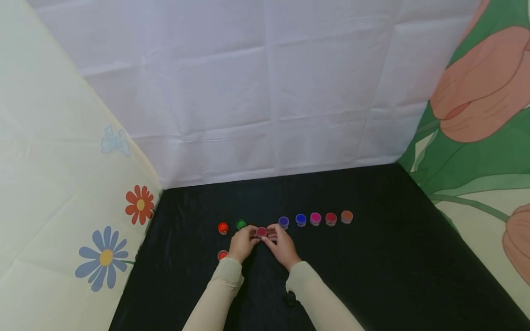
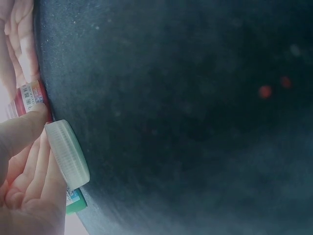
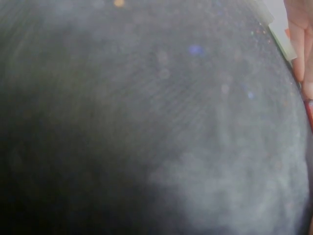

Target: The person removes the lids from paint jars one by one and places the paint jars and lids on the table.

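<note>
A small dark red jar (image 1: 262,232) stands between my two hands at the middle of the black table. From the left, my left hand (image 1: 241,243) pinches it, its thumb lying across the labelled side of the jar (image 2: 32,98) in the left wrist view. My right hand (image 1: 284,246) holds the same jar from the right with thumb and fingers. Just beyond the left fingers is a green jar (image 1: 241,224); a pale ribbed lid (image 2: 68,154) shows beside it in the left wrist view. Only a sliver of the red jar (image 3: 309,112) enters the right wrist view.
Rightward runs a row of jars: purple (image 1: 283,222), blue (image 1: 301,219), magenta (image 1: 315,219), red (image 1: 331,219) and orange (image 1: 347,216). Two orange-red jars (image 1: 223,228) sit at the left, the nearer beside the left wrist. A white cloth wall (image 1: 265,115) closes the back.
</note>
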Available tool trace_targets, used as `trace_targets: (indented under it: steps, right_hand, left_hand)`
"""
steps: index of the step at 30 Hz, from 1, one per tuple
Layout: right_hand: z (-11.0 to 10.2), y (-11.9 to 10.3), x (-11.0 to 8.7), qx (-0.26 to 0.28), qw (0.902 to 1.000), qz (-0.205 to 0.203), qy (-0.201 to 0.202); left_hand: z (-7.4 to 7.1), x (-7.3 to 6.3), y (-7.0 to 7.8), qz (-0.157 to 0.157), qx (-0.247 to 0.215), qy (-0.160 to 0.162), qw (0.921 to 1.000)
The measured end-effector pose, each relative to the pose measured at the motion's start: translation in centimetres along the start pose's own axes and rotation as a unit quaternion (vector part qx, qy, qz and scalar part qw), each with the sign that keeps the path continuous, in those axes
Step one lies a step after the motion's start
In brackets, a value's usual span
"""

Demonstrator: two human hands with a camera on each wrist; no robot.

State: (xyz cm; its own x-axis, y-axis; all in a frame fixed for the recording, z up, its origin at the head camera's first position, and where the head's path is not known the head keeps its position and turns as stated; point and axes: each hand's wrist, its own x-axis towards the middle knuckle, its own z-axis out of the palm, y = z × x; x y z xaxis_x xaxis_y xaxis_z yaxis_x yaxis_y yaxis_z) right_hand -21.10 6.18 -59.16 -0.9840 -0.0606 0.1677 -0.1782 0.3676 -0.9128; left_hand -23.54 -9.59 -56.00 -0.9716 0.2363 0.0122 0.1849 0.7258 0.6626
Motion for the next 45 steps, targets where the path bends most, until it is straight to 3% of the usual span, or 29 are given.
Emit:
trace_targets:
  steps: [32,39,45]
  right_hand:
    - [-0.14,-0.27,-0.18,-0.021,0.9997,-0.015,0.002]
    - [-0.16,-0.4,-0.15,-0.002,1.0,0.008,-0.002]
    - [-0.15,-0.34,-0.17,-0.002,1.0,0.006,-0.002]
  left_hand:
    - [-0.13,-0.05,0.09,-0.006,-0.002,-0.004,1.0]
    - [-0.28,-0.59,0.37,0.02,-0.001,0.01,0.9997]
    - [0.0,-0.27,-0.09,0.0,-0.012,0.001,0.9999]
